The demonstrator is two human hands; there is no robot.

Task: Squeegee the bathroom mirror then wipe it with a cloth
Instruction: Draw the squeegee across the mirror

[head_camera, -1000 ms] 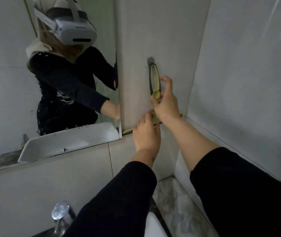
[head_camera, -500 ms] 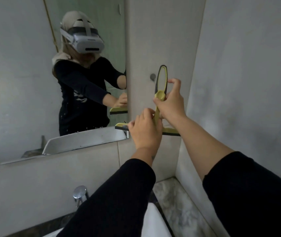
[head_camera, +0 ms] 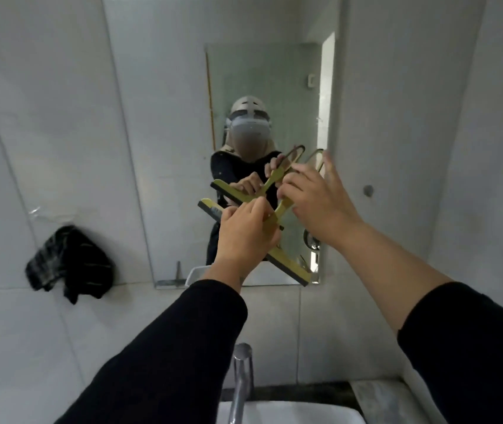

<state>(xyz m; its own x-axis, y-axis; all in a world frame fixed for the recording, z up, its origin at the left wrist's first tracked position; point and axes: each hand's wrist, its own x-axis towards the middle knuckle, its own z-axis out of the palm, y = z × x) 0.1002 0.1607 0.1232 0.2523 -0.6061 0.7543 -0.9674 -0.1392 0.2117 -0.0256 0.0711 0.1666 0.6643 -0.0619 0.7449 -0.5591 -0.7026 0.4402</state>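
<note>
White-tiled bathroom, mirror (head_camera: 244, 87) frame centre: your left hand (head_camera: 245, 237) pinches the light, rigid plastic squeegee (head_camera: 287, 272) at its neck, right hand (head_camera: 320, 200) half-closed on the loop handle—grip the handle, blade edge flexes.

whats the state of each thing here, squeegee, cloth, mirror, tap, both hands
squeegee: held up in front of the mirror, blade slanting down to the right
left hand: closed on the squeegee near the blade
right hand: on the handle, fingers loose
mirror: on the wall, whether wet cannot be told
cloth: dark, crumpled, hanging on the wall left of the mirror, untouched
tap: no water seen running
</note>
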